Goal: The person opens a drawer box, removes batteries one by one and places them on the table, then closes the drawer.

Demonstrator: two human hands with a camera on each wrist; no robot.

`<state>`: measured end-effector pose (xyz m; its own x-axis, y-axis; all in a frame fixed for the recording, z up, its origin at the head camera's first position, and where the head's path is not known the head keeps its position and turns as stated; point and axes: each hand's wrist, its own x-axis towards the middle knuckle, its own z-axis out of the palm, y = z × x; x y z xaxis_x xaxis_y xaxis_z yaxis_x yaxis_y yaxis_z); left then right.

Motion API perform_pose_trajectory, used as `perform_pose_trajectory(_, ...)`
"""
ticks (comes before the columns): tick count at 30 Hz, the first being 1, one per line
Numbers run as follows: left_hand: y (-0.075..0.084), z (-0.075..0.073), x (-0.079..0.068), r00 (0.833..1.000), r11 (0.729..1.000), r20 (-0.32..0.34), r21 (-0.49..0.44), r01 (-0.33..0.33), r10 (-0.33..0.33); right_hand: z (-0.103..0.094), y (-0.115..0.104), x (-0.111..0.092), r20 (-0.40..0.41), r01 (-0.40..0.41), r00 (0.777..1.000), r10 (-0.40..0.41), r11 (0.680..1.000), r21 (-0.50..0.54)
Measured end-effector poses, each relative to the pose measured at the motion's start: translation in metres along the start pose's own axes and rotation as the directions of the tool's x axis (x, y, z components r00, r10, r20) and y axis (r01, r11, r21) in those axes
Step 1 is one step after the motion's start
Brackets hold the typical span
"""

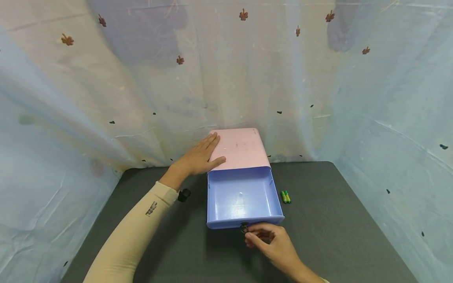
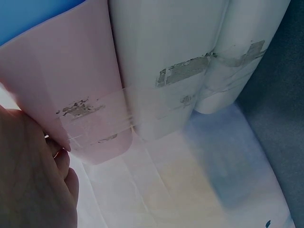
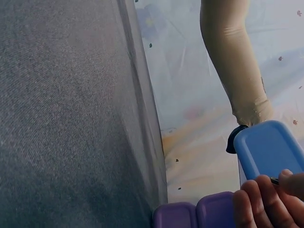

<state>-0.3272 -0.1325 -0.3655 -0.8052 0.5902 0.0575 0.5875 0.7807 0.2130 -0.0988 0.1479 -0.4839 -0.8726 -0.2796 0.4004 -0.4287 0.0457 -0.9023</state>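
Note:
A drawer unit with a pink top (image 1: 242,147) stands at the back of the table, its blue drawer (image 1: 240,196) pulled well out. Inside, the drawer holds nothing. My left hand (image 1: 199,157) rests with straight fingers on the left edge of the pink top. At the drawer's front edge my right hand (image 1: 272,241) pinches a small dark ring pull (image 1: 244,228) between thumb and forefinger. From the right wrist, the blue drawer front (image 3: 270,147) is seen with purple drawer fronts (image 3: 175,216) below it.
Two green batteries (image 1: 285,197) lie side by side on the dark grey tabletop (image 1: 329,220), right of the drawer. A patterned sheet (image 1: 226,78) hangs behind and along both sides. Clear tape (image 2: 156,102) spans the pink and white sections of the unit.

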Motion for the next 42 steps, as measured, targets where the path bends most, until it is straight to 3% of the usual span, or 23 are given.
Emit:
perform_pose_trajectory(7, 0.001, -0.001, 0.0, 1.0, 1.0, -0.001, -0.007, 0.003, -0.003, 0.002, -0.002, 0.001, -0.026, -0.011, 1.0, 0.012, 1.0, 0.028)
perform_pose_trajectory(23, 0.0, 0.0, -0.001, 1.0, 1.0, 0.002, 0.004, 0.005, -0.005, -0.001, -0.012, 0.003, 0.021, 0.002, 1.0, -0.004, 0.996, 0.087)
perform_pose_trajectory(42, 0.001, -0.002, -0.001, 1.0, 1.0, 0.005, -0.013, 0.004, -0.004, -0.01, -0.023, 0.021, 0.03, -0.032, 0.999, 0.028, 0.989, 0.145)
